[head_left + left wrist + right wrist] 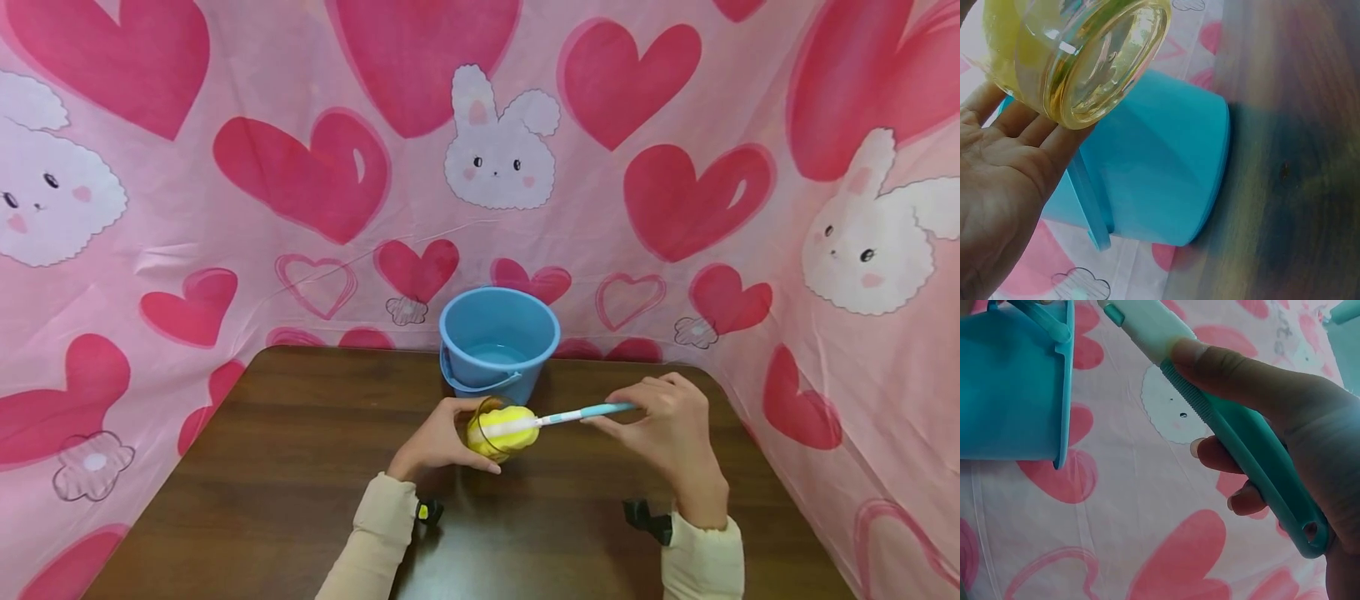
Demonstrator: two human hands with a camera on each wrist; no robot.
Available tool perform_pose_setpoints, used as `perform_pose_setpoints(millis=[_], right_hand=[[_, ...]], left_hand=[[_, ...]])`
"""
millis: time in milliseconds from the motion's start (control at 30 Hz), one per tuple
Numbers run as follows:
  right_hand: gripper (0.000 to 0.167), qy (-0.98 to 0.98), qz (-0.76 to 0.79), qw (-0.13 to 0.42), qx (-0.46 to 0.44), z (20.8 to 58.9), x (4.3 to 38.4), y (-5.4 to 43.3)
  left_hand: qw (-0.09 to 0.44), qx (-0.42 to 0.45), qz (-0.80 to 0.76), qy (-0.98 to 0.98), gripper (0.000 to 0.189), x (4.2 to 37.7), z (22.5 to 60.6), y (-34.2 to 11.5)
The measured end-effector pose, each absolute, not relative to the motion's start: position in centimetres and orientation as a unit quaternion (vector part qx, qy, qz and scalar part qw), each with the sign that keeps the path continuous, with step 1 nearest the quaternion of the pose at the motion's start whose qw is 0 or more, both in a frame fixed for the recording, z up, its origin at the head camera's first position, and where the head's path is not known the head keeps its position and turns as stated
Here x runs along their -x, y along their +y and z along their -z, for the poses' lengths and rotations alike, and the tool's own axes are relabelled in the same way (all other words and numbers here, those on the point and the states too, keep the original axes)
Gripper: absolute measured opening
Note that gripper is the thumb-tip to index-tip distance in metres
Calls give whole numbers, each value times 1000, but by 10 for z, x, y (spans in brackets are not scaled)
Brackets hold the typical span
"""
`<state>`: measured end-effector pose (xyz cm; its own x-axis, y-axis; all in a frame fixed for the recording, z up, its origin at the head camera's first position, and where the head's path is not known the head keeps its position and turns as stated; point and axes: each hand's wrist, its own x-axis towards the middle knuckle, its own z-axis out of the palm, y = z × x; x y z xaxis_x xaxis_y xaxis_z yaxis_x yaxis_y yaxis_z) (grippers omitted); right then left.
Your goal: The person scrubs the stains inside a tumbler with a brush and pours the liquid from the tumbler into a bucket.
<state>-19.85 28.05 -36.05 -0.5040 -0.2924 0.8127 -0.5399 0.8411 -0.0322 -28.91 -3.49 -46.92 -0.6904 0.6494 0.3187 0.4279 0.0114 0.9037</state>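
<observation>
My left hand grips a clear amber glass cup, tilted on its side with its mouth toward the right hand. The left wrist view shows the thick round base of the cup, with fingers along its side. Partly inside the mouth sits the yellow sponge head of a cup brush. My right hand pinches the brush's white and teal handle, thumb on top and fingers beneath. Both hands are held above the table, in front of the blue bucket.
The bucket stands at the back middle of the dark wooden table, with some water in it and its handle hanging down in front. A pink cloth printed with hearts and rabbits surrounds the table at the back and sides.
</observation>
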Motion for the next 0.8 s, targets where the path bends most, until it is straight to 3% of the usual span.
perform_pose_setpoints(millis=[233, 400, 533, 667, 800], right_hand=[[42, -854, -102, 436, -264, 361, 200, 267], [42, -853, -80, 437, -272, 362, 200, 258], [48, -858, -91, 428, -268, 361, 199, 262], [72, -854, -114, 440, -251, 359, 198, 273], [76, -851, -129, 452, -234, 357, 194, 283]], left_hand=[[94, -377, -576, 719, 75, 284, 465, -35], [103, -368, -575, 724, 74, 284, 468, -37], [101, -371, -582, 716, 74, 287, 472, -37], [106, -380, -589, 705, 76, 288, 473, -34], [105, -390, -596, 694, 78, 289, 474, -30]])
